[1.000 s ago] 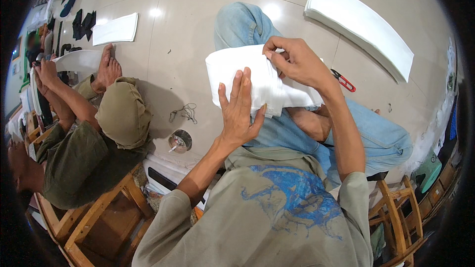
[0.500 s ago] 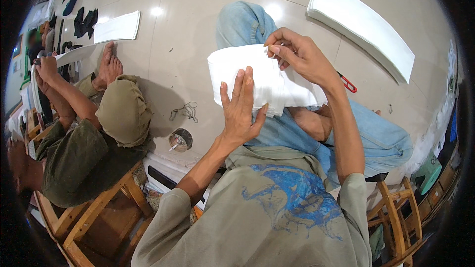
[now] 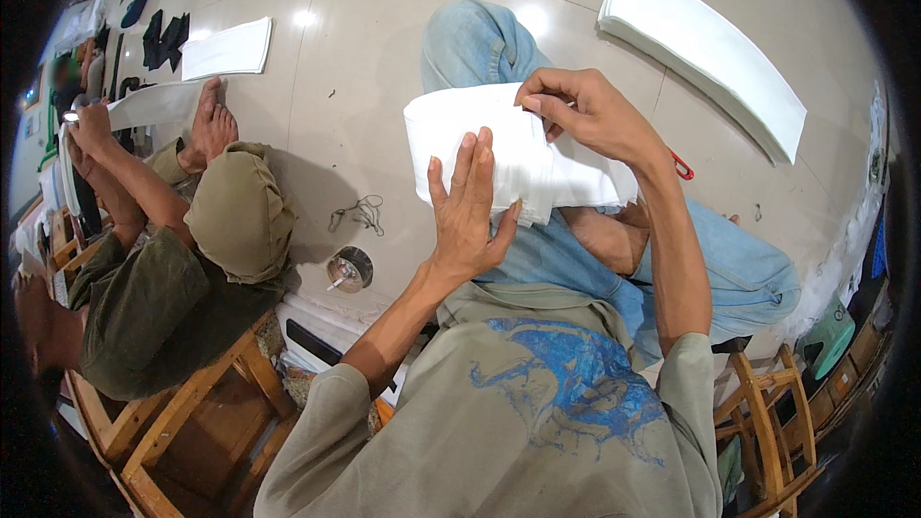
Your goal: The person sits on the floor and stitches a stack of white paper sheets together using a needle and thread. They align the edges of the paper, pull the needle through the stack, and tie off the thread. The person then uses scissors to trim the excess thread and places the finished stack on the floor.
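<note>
A folded stack of white cloth (image 3: 436, 129) lies across my lap, over the blue jeans (image 3: 480, 43). My left hand (image 3: 467, 197) rests flat on top of it, fingers stretched and slightly apart, pressing the layers. At the stack's upper right corner my right hand (image 3: 576, 110) pinches the cloth's edge between thumb and forefinger, with the other fingers curled beneath. Loose layers fan out below the right hand toward my bare foot (image 3: 609, 240). Partly hidden behind my right forearm, a red loop handle of a tool (image 3: 682, 165) shows on the floor.
A long white cloth stack (image 3: 705, 58) lies on the tiles at the far right. To my left, a co-worker in a cap (image 3: 242, 216) holds a white strip. A round ashtray-like dish (image 3: 349, 270) and tangled thread (image 3: 360, 216) are between us. Wooden stools (image 3: 767, 412) stand behind.
My right hand has shifted slightly downward and right, its fingers curling closer at the cloth's corner. My left hand stays on the stack. The co-worker's hands have moved slightly.
</note>
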`<action>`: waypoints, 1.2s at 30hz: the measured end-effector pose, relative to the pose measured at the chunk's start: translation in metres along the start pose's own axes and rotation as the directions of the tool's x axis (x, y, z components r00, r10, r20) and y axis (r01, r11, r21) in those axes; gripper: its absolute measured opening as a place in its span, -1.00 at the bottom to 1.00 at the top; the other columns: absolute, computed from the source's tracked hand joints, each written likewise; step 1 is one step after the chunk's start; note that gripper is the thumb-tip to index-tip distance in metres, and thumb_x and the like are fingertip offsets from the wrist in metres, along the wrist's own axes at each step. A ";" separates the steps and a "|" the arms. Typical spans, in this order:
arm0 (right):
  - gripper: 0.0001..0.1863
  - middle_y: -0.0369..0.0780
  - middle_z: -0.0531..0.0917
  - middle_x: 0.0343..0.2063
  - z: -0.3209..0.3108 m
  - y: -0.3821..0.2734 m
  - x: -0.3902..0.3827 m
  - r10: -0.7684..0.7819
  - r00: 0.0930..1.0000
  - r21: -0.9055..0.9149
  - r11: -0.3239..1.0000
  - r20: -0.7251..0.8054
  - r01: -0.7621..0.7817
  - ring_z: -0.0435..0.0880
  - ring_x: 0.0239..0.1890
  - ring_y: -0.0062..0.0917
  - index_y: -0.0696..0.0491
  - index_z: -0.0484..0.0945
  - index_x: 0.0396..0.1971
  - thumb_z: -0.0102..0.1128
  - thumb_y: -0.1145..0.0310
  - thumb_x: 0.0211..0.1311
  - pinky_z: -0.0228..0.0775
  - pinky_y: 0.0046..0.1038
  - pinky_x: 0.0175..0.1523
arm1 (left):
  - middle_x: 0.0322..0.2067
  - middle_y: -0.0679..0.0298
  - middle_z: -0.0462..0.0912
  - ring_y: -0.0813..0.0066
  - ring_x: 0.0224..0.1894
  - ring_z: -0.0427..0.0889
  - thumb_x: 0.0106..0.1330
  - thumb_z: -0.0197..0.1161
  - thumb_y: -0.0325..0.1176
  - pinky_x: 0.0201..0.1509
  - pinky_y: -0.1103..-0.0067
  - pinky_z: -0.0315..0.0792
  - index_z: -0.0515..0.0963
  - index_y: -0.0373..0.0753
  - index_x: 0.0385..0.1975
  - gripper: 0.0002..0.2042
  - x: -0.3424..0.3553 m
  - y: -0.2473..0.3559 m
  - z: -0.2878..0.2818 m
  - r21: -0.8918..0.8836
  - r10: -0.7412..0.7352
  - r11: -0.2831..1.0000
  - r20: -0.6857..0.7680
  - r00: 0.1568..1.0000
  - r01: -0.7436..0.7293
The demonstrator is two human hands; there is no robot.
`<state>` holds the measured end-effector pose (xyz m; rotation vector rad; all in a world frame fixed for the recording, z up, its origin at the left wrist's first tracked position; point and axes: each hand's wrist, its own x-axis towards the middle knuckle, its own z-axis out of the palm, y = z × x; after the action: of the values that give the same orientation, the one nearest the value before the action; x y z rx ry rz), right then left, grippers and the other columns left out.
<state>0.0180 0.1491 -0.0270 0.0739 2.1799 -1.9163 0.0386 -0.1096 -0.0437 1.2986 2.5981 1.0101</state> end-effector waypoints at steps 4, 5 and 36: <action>-0.70 -0.29 0.68 -0.43 0.002 0.000 -0.002 0.001 1.000 0.011 1.000 -0.022 -0.001 0.64 -0.41 -0.63 0.17 0.70 -0.20 0.20 0.21 0.48 0.59 -0.55 -0.24 | 0.58 -0.13 -0.01 -0.02 0.64 -0.10 0.22 0.33 -0.38 0.61 0.05 -0.62 -0.16 -0.32 0.60 -0.01 -0.001 -0.001 0.001 -0.008 0.001 1.000 -0.009 1.000 -0.002; -0.70 -0.29 0.68 -0.43 0.003 -0.001 -0.003 0.009 1.000 0.008 1.000 -0.024 -0.009 0.64 -0.40 -0.63 0.17 0.70 -0.19 0.20 0.20 0.48 0.59 -0.55 -0.24 | 0.58 -0.13 0.00 -0.03 0.64 -0.10 0.23 0.33 -0.38 0.61 0.05 -0.62 -0.16 -0.31 0.60 -0.02 -0.002 -0.001 0.002 -0.009 -0.001 1.000 -0.010 1.000 0.000; -0.75 -0.01 0.66 -0.41 0.018 0.001 -0.007 -0.030 0.988 -0.163 0.987 -0.155 0.005 0.65 -0.41 -0.16 0.24 0.51 -0.10 0.02 0.34 0.50 0.45 -0.22 -0.22 | 0.57 -0.10 0.03 0.01 0.64 -0.08 0.23 0.32 -0.38 0.62 0.08 -0.59 -0.09 -0.43 0.56 -0.07 0.000 0.001 -0.001 0.011 -0.013 1.000 0.010 1.000 0.013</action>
<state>0.0277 0.1323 -0.0285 0.1834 2.4379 -1.7895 0.0384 -0.1097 -0.0422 1.2841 2.6056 0.9860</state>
